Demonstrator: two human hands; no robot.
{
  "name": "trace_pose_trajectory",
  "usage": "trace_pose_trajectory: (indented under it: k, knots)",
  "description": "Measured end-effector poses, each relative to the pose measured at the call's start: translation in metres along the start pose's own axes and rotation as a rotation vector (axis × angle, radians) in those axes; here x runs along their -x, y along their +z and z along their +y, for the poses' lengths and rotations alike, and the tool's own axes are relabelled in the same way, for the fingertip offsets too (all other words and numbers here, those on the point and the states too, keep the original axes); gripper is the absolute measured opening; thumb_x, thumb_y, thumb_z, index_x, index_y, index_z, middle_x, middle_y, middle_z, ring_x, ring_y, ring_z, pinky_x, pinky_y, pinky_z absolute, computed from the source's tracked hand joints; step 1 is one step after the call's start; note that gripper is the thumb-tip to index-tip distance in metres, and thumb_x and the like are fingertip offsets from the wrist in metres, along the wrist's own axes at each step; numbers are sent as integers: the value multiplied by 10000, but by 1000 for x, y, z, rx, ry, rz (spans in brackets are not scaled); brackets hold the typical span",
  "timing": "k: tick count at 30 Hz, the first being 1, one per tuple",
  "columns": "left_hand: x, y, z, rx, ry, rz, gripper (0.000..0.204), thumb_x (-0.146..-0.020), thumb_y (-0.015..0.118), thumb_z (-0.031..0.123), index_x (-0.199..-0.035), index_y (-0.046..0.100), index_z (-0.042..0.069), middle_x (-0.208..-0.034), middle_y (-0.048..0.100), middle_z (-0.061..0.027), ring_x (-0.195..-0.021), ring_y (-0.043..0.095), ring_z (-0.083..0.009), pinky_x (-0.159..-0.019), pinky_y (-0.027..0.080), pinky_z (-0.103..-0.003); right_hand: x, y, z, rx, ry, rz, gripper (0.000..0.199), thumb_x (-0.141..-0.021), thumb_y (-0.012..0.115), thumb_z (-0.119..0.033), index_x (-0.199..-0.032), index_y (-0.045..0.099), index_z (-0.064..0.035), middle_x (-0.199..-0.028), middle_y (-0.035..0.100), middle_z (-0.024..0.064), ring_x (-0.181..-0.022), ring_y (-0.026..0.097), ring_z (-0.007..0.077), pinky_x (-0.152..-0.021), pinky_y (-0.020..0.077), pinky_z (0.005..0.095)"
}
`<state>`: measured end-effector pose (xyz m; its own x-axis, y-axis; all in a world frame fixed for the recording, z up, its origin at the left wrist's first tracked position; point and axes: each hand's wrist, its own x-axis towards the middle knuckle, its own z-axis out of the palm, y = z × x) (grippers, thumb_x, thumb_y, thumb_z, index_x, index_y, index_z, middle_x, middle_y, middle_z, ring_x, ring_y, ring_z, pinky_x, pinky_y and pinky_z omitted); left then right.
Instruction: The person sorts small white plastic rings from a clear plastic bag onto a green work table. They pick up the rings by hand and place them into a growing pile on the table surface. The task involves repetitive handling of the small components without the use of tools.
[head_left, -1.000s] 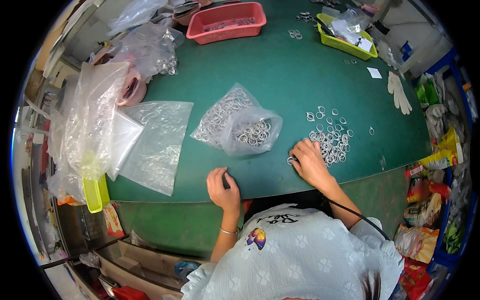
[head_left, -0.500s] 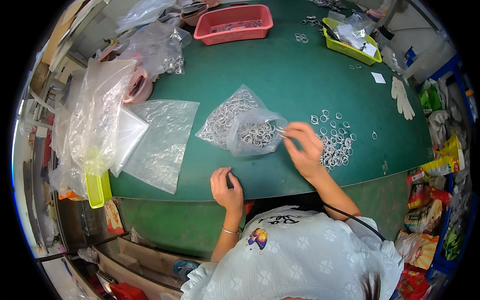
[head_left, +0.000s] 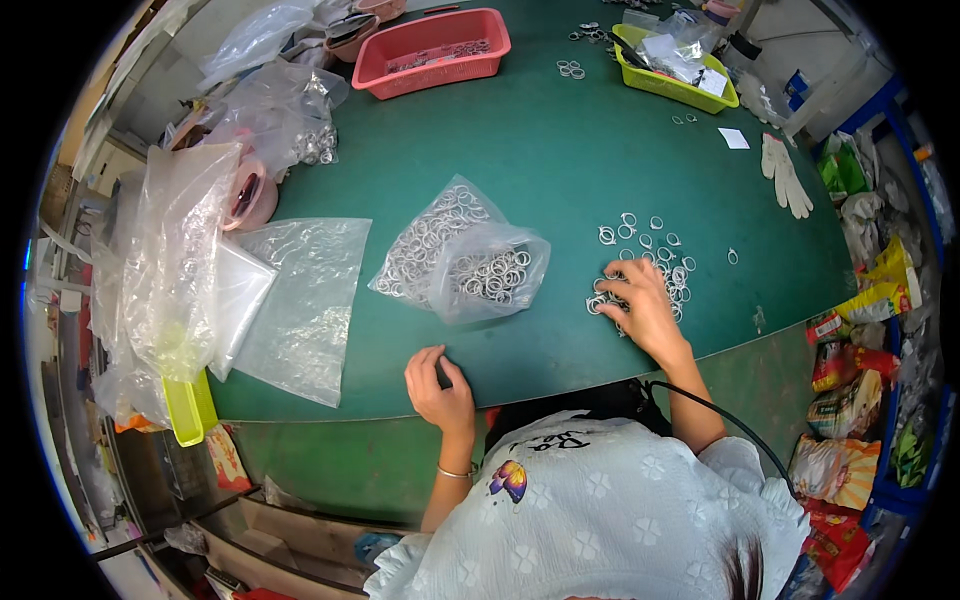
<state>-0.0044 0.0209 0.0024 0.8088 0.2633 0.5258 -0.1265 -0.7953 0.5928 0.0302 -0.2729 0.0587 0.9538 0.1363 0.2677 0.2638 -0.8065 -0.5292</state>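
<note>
Over a loose pile of small silver metal rings (head_left: 682,274), my right hand (head_left: 645,308) curves down with its fingertips among them. Its thumb and fingers are apart, and I see no ring gripped. The palm hides part of the pile. My left hand (head_left: 442,392) rests at the table's near edge, loosely bent, thumb apart from the fingers and nothing in it. Between and beyond the hands lies a clear plastic bag (head_left: 535,283) filled with many similar rings, its mouth folded open toward the right.
Flat clear plastic sheets (head_left: 318,300) and crumpled bags (head_left: 185,260) cover the left side of the green table (head_left: 480,130). A pink basin (head_left: 375,72) and a yellow-green basket (head_left: 680,92) stand at the back. A white glove (head_left: 785,178) lies at the right.
My right hand has moved right, from the bag's mouth to the loose rings. The left hand stays near the table edge. The whole view has shifted slightly.
</note>
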Motion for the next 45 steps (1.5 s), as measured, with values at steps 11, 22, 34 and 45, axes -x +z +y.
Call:
trace_pose_trajectory:
  k: [11, 22, 34, 45]
  knots:
    - [1, -1, -2, -6, 8, -2, 182, -806, 617, -65, -962, 658, 19, -994, 657, -131, -956, 620, -315, -856, 484, -398, 5, 13, -3, 98, -12, -13, 195, -698, 741, -8, -864, 658, -68, -1096, 573, 57, -1062, 498, 267, -902, 357, 401]
    - [1, 0, 0, -7, -3, 11, 168, -800, 629, -31, -944, 663, 50, -991, 657, -99, -972, 615, -310, -854, 482, -400, 3, 20, -5, 257, -18, 6, 126, -718, 682, -22, -836, 637, -18, -971, 554, 99, -976, 499, 285, -885, 363, 447]
    - [1, 3, -2, -4, 30, 2, 169, -798, 629, -42, -945, 656, 37, -985, 653, -118, -954, 614, -320, -843, 486, -409, -51, 45, -70, -374, -257, 514, 201, -816, 667, 32, -1012, 636, 2, -987, 614, 122, -818, 627, 239, -710, 523, 326]
    - [1, 0, 2, 8, 18, -15, 150, -818, 618, -46, -950, 664, 10, -983, 664, -128, -937, 615, -317, -843, 484, -401, -14, 22, -1, -159, 82, 380, 145, -789, 697, -9, -933, 689, -23, -986, 626, 96, -939, 564, 286, -798, 462, 375]
